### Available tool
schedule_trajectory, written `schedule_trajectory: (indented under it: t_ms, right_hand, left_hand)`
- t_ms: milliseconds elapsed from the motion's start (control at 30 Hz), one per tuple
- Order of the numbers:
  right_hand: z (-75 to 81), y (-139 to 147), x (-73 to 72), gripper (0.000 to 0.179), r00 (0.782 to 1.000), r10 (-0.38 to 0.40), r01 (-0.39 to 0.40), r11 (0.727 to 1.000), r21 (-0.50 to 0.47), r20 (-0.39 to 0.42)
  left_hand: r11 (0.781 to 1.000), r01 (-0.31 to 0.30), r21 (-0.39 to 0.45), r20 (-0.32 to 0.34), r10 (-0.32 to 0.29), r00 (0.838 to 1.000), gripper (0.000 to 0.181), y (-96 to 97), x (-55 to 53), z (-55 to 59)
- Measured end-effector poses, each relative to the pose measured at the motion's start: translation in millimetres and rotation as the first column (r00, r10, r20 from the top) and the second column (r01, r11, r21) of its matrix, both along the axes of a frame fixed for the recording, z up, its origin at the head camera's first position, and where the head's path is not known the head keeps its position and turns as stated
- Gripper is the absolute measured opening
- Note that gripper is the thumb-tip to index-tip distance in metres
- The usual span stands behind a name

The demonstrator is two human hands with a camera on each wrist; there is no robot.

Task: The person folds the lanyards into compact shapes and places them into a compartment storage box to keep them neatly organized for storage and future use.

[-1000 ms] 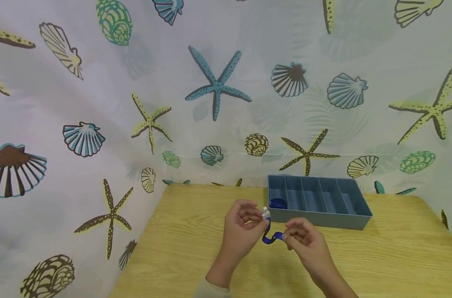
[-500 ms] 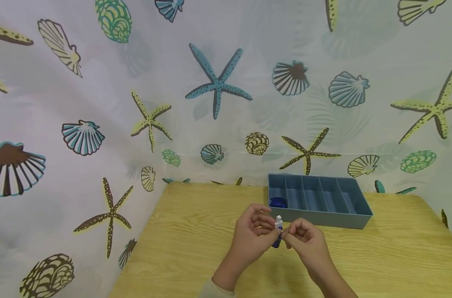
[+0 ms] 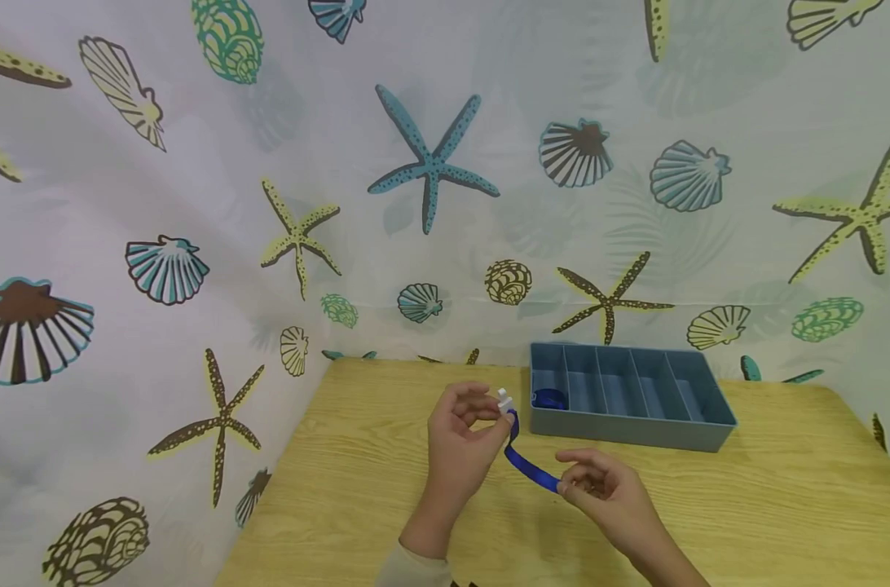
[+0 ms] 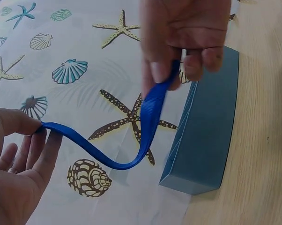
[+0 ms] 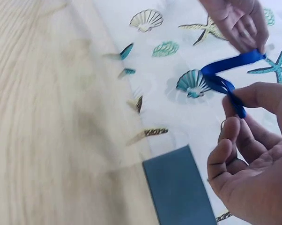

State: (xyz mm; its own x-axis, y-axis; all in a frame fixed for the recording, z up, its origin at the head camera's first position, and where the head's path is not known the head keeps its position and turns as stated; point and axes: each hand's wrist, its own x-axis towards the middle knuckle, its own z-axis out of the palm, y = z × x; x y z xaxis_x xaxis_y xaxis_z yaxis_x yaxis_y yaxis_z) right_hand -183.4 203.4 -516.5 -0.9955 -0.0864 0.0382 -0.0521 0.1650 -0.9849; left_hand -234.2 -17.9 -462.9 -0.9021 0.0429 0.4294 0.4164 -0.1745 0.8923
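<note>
A narrow blue lanyard (image 3: 531, 470) with a white plastic clip (image 3: 505, 402) at one end is stretched loosely between my hands, above the table. My left hand (image 3: 461, 440) pinches it just below the clip, thumb against fingers. Lower and to the right, my right hand (image 3: 608, 493) pinches the other end of the band between thumb and fingertips. In the left wrist view the lanyard (image 4: 152, 110) sags in a curve between both hands. Seen from the right wrist, the lanyard (image 5: 232, 63) bends and folds over itself.
A grey-blue tray (image 3: 628, 428) with several compartments stands behind my hands on the wooden table (image 3: 357, 456). Its leftmost compartment holds a blue coiled item (image 3: 550, 399). A curtain (image 3: 445, 269) printed with shells and starfish hangs along the back and left.
My hands came close together half a second ago, bunching the lanyard, and are now apart again. My left hand moved up and left, the right slightly down, and the band is drawn out longer.
</note>
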Motion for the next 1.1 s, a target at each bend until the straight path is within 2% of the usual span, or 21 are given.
schedule_trajectory:
  t_ms: [133, 267, 367, 467, 567, 667, 767, 833, 967, 1100]
  right_hand:
    - [-15.5, 8, -2.7, 0.042, 0.996, 0.079, -0.083, 0.993, 0.082, 0.043]
    - [-25.9, 10, -6.1, 0.035, 0.985, 0.173, -0.173, 0.972, 0.159, 0.014]
    - [-30.6, 9, -8.6, 0.031, 0.970, 0.241, -0.233, 0.956, 0.179, -0.022]
    - [-35.7, 9, -10.0, 0.027, 0.950, 0.308, -0.295, 0.942, 0.161, -0.059]
    - [-41.4, 9, -10.3, 0.024, 0.921, 0.378, -0.369, 0.924, 0.096, -0.097]
    - [-45.8, 8, -10.2, 0.018, 0.900, 0.404, -0.399, 0.915, 0.064, -0.162]
    - [-47.5, 7, -9.7, 0.015, 0.907, 0.362, -0.354, 0.932, 0.078, -0.216]
    - [-47.3, 6, -10.0, 0.015, 0.920, 0.335, -0.327, 0.942, 0.072, -0.202]
    - [-43.5, 6, -11.2, 0.021, 0.950, 0.299, -0.300, 0.954, 0.009, -0.088]
    - [-37.1, 4, -12.8, 0.030, 0.977, 0.212, -0.211, 0.976, -0.045, 0.014]
  left_hand:
    - [1.000, 0.000, 0.028, -0.032, 0.000, 0.999, 0.043, -2.1, 0.6, 4.6]
    - [0.998, 0.027, 0.050, -0.051, -0.025, 0.998, 0.042, 0.3, 2.1, 7.1]
    - [0.997, 0.052, 0.065, -0.078, -0.046, 0.996, 0.041, 3.2, 2.7, 7.5]
    - [0.995, 0.070, 0.065, -0.115, -0.063, 0.991, 0.042, 4.9, 3.2, 8.0]
    - [0.995, 0.079, 0.064, -0.145, -0.069, 0.987, 0.042, 5.7, 3.7, 8.7]
    - [0.994, 0.087, 0.067, -0.151, -0.076, 0.986, 0.042, 5.3, 4.5, 9.8]
    - [0.993, 0.096, 0.071, -0.144, -0.085, 0.986, 0.042, 4.6, 5.5, 11.5]
    - [0.992, 0.104, 0.072, -0.142, -0.093, 0.986, 0.041, 4.4, 6.6, 12.7]
    - [0.985, 0.150, 0.080, -0.111, -0.141, 0.984, 0.044, 5.6, 10.1, 14.3]
    - [0.973, 0.216, 0.081, -0.094, -0.208, 0.974, 0.045, 8.1, 13.4, 15.1]
